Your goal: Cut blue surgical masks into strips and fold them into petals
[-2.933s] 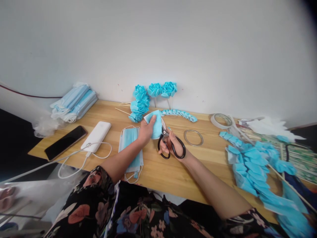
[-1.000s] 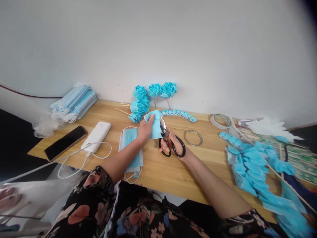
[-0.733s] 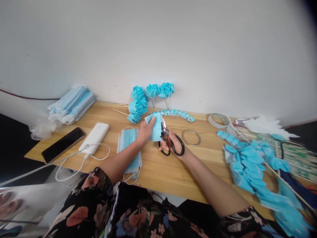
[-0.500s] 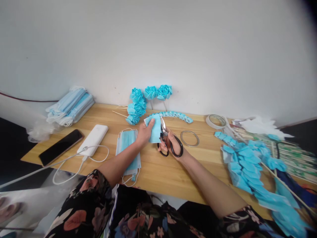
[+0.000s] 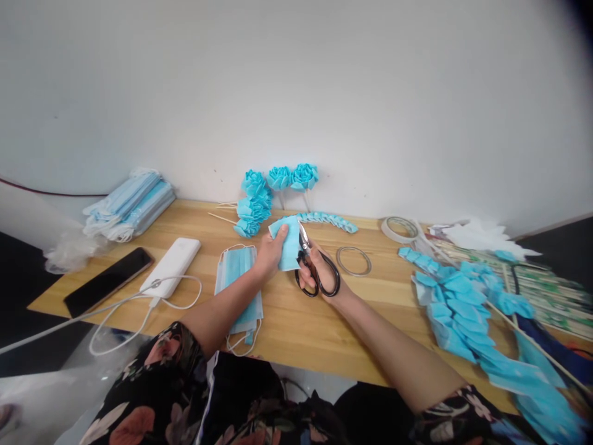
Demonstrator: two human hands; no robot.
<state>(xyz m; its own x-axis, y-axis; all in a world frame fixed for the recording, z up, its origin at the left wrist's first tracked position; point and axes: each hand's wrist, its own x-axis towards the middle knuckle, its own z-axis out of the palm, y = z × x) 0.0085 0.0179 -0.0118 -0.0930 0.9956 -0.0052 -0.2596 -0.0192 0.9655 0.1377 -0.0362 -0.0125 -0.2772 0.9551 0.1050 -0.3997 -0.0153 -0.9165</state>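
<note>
My left hand (image 5: 269, 253) pinches a folded blue piece of mask fabric (image 5: 289, 245) above the wooden table (image 5: 301, 321). My right hand (image 5: 319, 275) grips black-handled scissors (image 5: 311, 266), whose blades point up against the right edge of the blue piece. A flat blue face mask (image 5: 237, 281) lies under my left forearm. Blue fabric roses on sticks (image 5: 278, 185) stand against the wall just beyond my hands.
A mask stack (image 5: 130, 204), black phone (image 5: 109, 281) and white power bank (image 5: 171, 267) with cable lie at left. A chain of folded blue pieces (image 5: 328, 219), a thin ring (image 5: 353, 261) and a tape roll (image 5: 398, 227) sit right of my hands. Cut blue petals (image 5: 458, 296) cover the right side.
My hands stay together with the blue piece and scissors; the piece has been turned slightly. The view has tilted a little, shifting everything leftward and downward.
</note>
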